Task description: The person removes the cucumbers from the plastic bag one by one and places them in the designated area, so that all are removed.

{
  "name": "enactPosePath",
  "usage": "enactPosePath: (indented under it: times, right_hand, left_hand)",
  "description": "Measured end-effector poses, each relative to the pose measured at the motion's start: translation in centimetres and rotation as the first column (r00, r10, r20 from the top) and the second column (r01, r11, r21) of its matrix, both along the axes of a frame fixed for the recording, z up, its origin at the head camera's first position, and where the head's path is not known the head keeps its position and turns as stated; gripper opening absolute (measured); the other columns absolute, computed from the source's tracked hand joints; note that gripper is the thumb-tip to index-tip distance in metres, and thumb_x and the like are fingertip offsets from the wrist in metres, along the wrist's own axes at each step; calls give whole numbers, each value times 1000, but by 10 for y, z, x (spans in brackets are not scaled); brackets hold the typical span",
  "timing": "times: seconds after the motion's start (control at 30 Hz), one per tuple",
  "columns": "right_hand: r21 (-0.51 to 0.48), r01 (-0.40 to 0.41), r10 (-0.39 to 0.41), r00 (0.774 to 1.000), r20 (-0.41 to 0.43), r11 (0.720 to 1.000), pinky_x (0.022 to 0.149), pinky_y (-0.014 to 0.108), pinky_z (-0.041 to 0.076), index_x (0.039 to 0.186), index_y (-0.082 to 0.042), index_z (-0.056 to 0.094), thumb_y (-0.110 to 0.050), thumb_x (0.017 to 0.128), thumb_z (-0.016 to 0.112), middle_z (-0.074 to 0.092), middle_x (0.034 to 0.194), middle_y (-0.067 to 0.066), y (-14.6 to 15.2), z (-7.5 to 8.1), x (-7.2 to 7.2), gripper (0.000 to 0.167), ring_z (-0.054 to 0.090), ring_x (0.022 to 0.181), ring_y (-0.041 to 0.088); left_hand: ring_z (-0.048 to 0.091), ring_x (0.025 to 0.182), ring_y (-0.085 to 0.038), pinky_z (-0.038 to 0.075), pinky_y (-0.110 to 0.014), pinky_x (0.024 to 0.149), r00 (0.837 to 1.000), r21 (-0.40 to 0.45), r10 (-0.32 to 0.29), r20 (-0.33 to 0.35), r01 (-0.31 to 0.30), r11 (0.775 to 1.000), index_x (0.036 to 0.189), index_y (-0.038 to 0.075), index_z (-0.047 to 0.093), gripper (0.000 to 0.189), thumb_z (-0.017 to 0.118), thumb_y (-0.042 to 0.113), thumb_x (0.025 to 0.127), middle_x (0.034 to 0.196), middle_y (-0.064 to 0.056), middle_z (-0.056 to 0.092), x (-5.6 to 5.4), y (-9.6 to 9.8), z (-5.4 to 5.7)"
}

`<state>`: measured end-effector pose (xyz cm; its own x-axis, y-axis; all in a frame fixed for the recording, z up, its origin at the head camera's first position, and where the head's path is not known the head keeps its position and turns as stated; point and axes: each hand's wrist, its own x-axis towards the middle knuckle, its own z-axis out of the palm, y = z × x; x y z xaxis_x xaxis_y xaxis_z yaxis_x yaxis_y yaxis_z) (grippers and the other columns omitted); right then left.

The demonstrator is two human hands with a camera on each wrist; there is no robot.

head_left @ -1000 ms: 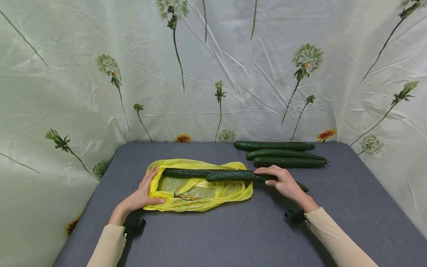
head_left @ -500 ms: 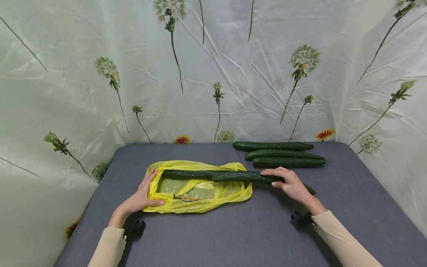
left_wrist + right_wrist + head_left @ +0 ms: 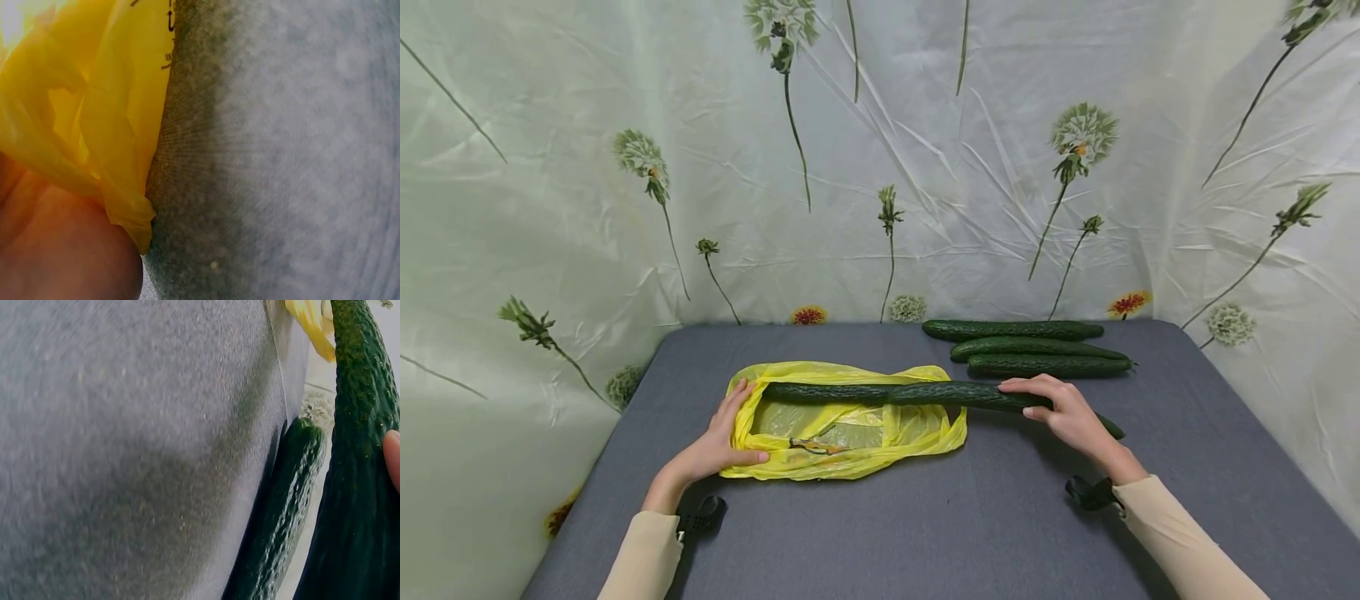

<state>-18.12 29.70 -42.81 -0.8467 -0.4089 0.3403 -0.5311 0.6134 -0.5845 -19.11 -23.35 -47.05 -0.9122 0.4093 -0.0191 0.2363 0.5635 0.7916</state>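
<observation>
A yellow plastic bag (image 3: 850, 462) lies on its side on the table, its mouth spread. My left hand (image 3: 715, 446) rests spread against its left end, thumb along the near side; the left wrist view has the palm against the plastic (image 3: 119, 125). Inside the bag, along the far side, lies one cucumber (image 3: 820, 392). My right hand (image 3: 1063, 417) holds a second cucumber (image 3: 947, 393) from above, thumb on the near side. That cucumber's left end overlaps the first one, while its right end (image 3: 1111, 427) sticks out past the hand, right of the bag.
Three more cucumbers lie side by side at the back right, the nearest (image 3: 1048, 365) just beyond my right hand. Behind the grey table (image 3: 880, 533) hangs a flower-printed curtain (image 3: 850, 167). A dark strap device sits at each wrist.
My right hand has moved to the right with its cucumber, whose left end has slid along the one in the bag. The left hand and the bag keep their place.
</observation>
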Motion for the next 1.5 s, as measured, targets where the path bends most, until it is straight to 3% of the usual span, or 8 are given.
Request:
enactPosePath:
  times: [0.47,0.97,1.5]
  right_hand:
    - [24,25,-25,1000,-2,999,76,37,50,123,-10,66,14,78,67,64,120,6,15,4,3,51,55,103,12]
    - [32,59,-59,998,-11,998,77,36,49,124,-12,66,11,80,68,64,119,5,30,6,6,50,56,103,16]
    - [38,75,-73,996,-46,996,76,26,46,122,-11,66,10,79,70,64,117,7,45,5,11,48,53,102,5]
  left_hand:
    - [-13,137,-51,-1,-78,92,1000,-3,1,5,-1,1000,153,6,9,105,79,25,78,157,-19,-9,1,1,3]
    - [-14,137,-50,0,-78,92,1000,9,-1,4,1,1000,153,6,10,104,79,25,78,158,-17,-10,2,1,2]
    - [-13,137,-49,-2,-77,93,1000,25,-8,-4,8,1000,153,5,11,105,80,18,75,157,-19,-8,2,2,7]
